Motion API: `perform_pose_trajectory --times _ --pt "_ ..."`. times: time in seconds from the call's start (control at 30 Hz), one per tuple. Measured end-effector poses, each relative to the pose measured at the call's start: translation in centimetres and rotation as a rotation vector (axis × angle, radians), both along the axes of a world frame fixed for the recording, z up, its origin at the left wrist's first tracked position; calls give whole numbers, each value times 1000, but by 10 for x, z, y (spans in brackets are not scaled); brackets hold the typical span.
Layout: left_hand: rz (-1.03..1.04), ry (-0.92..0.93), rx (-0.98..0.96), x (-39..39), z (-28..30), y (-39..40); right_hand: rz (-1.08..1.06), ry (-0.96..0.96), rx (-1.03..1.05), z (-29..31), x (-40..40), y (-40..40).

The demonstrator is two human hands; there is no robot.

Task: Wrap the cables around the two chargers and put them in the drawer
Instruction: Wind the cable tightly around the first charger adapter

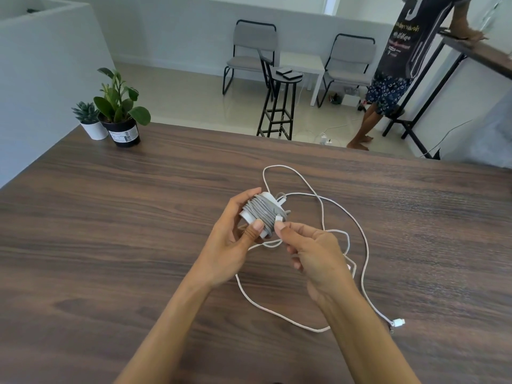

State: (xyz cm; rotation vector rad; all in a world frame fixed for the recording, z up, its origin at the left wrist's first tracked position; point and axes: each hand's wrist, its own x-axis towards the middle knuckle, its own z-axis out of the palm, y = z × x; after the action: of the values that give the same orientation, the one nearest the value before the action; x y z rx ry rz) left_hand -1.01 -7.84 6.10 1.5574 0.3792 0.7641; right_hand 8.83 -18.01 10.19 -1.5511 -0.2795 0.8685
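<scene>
Above the middle of the wooden table (pixel 110 217), the left hand (pixel 235 239) grips a white charger (pixel 259 214) wound with grey cable (pixel 263 210), thumb pressed on its near edge. Just right of it, the right hand (pixel 313 256) pinches that cable's plug end against the coil. A loose white cable (pixel 360 231) sprawls on the table beneath and to the right, its plug near the right forearm.

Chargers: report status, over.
Left hand grips wrapped charger. Right hand pinches its cable end. White cable lies loose on table. Drawer unseen.
</scene>
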Motion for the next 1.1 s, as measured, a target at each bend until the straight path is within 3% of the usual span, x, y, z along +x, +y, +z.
perform_pose_trajectory --times 0.23,0.57,0.97,1.03,1.1 --pt "-19 27 -4 1 -1 2 -48 -116 72 -8 -10 2" --pt "-71 27 57 0 -1 4 -27 -107 -17 -6 -4 -4" --pt "-45 8 7 4 -6 -4 -41 -196 64 -9 -5 -8" --pt "-54 8 3 4 -6 -5 9 -136 41 -8 0 -10" --pt "-70 6 11 3 -5 -5 106 124 58 -6 7 -11"
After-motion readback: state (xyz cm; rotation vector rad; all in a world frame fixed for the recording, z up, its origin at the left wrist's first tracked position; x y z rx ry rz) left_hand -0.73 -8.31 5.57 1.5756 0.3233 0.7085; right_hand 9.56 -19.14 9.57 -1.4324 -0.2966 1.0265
